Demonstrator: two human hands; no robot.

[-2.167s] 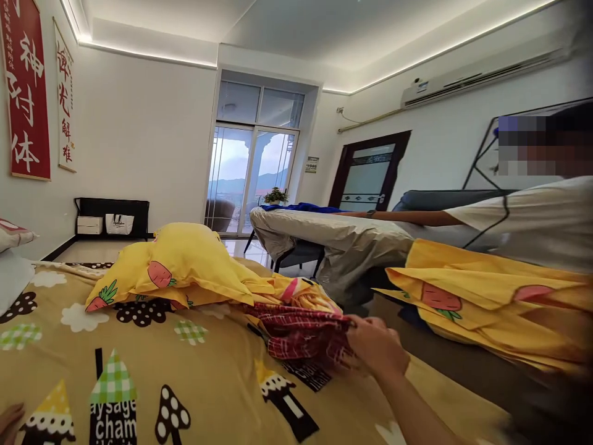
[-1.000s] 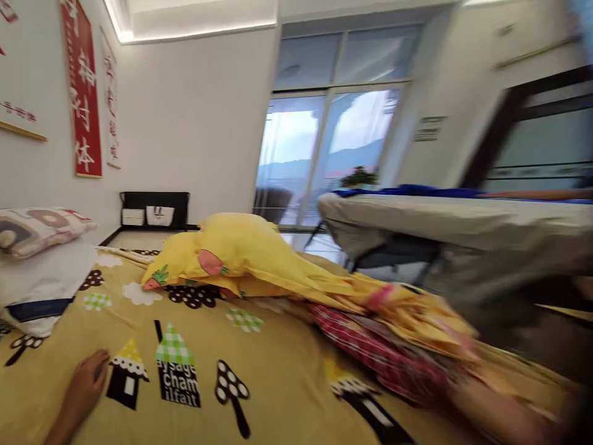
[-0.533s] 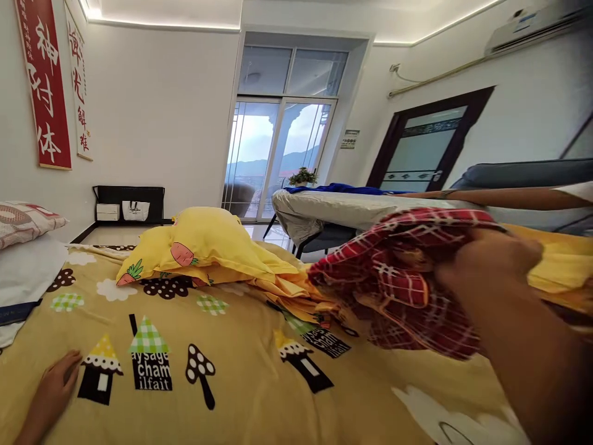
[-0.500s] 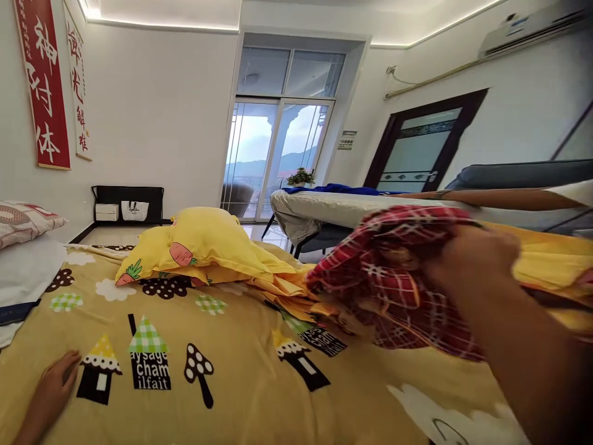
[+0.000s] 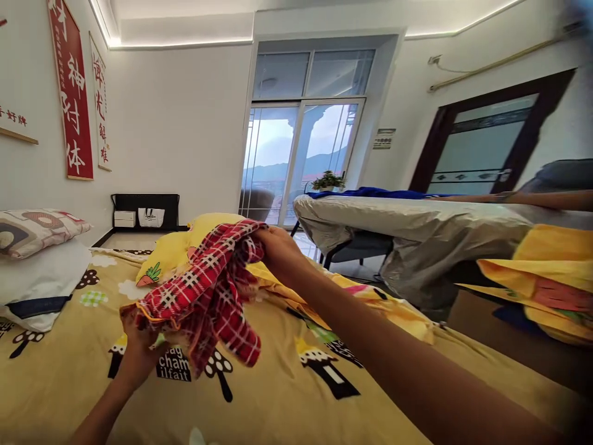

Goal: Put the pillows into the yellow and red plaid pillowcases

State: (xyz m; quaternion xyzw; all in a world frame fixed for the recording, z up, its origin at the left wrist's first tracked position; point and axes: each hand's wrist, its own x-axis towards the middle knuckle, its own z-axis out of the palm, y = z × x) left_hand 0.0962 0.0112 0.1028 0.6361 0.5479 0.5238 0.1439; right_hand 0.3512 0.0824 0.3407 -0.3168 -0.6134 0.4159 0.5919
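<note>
A crumpled red plaid cloth [image 5: 204, 278] with orange stitching along its edge hangs bunched above the bed. My right hand [image 5: 280, 250] grips its upper right corner, fingers closed. Lower down on the left, my left hand [image 5: 139, 337] holds the other end; folds cover some of its fingertips. Whether the cloth is a garment I cannot tell. Behind it lies a yellow pillow [image 5: 164, 250] with carrot prints, partly hidden. Yellow fabric [image 5: 370, 296] spreads to the right of it across the tan printed bedspread [image 5: 259, 383].
A patterned cushion [image 5: 46, 232] rests on white bedding [image 5: 41, 272] at the left. On the right, a brown box [image 5: 491, 327] has yellow fabric over its top. Beyond stands a plastic-covered table [image 5: 370, 213], with another person's forearm [image 5: 546, 201] along it.
My right hand has carried the plaid cloth leftward from the bed's right side. My left hand has risen off the bedspread and taken hold of the cloth. The view has turned slightly.
</note>
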